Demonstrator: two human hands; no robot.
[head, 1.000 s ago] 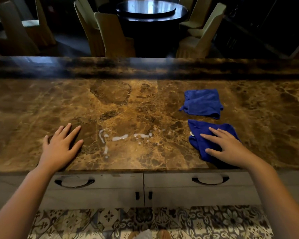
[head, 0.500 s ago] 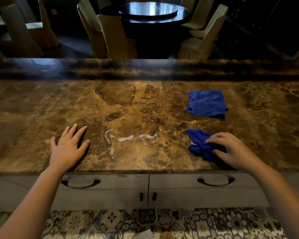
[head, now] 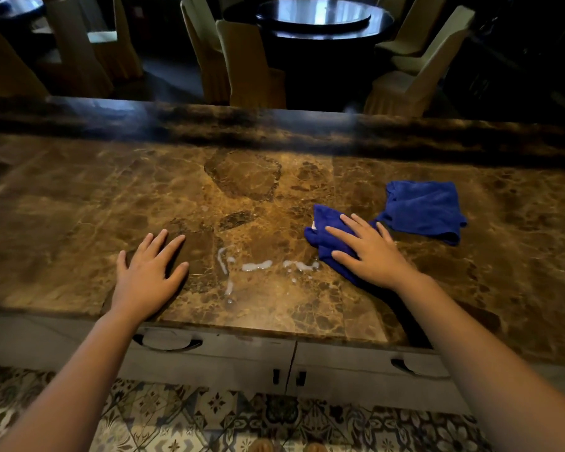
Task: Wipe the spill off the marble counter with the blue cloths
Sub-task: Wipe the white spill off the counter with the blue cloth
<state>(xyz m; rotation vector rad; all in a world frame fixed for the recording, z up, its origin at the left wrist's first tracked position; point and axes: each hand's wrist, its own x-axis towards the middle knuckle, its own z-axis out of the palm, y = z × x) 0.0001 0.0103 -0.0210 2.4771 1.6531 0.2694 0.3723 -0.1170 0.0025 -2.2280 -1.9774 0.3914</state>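
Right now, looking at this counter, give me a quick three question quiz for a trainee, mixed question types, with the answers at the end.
1. True or false: the right hand presses a cloth flat on the counter.
2. Multiple choice: the spill lies (A) between the hands, (B) beyond the second cloth, (C) left of the left hand.
3. Fill in: the left hand rests on bare ____.

Key: 1 true; 2 A; 3 counter.

Warm light is glaring off the bench (head: 274, 308) before me; the room beyond is sitting dim, and the edges are bending and blurring.
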